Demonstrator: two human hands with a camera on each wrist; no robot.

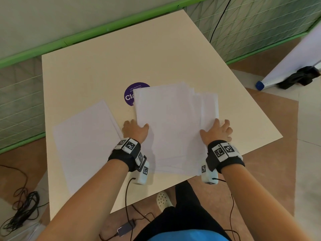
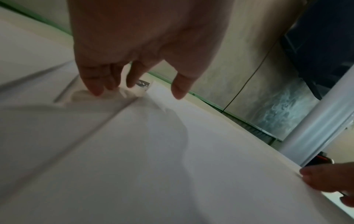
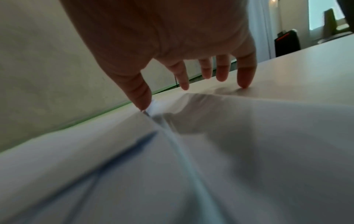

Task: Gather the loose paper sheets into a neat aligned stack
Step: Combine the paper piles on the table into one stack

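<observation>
While your left hand (image 1: 134,130) and right hand (image 1: 217,132) flank the uneven paper pile (image 1: 172,126), thumbs lie on it, fingers spread, gripping nothing. More sheets (image 1: 85,141) lie left on the tabletop (image 1: 121,63).

Two hands (image 1: 135,130), two piles of paper sheets (image 1: 170,126), one table (image 1: 121,54), one purple sticker (image 1: 129,94)

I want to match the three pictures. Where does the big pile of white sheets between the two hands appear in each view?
Head: the pile of sheets lies centre, fanned out, left hand and right hand at its sides.
Left wrist: the pile fills the lower right, under the left hand; the other hand's fingertips touch its far edge.
Right wrist: it fills the lower part, under the right hand.
Shared landmark: the green rail.
</observation>
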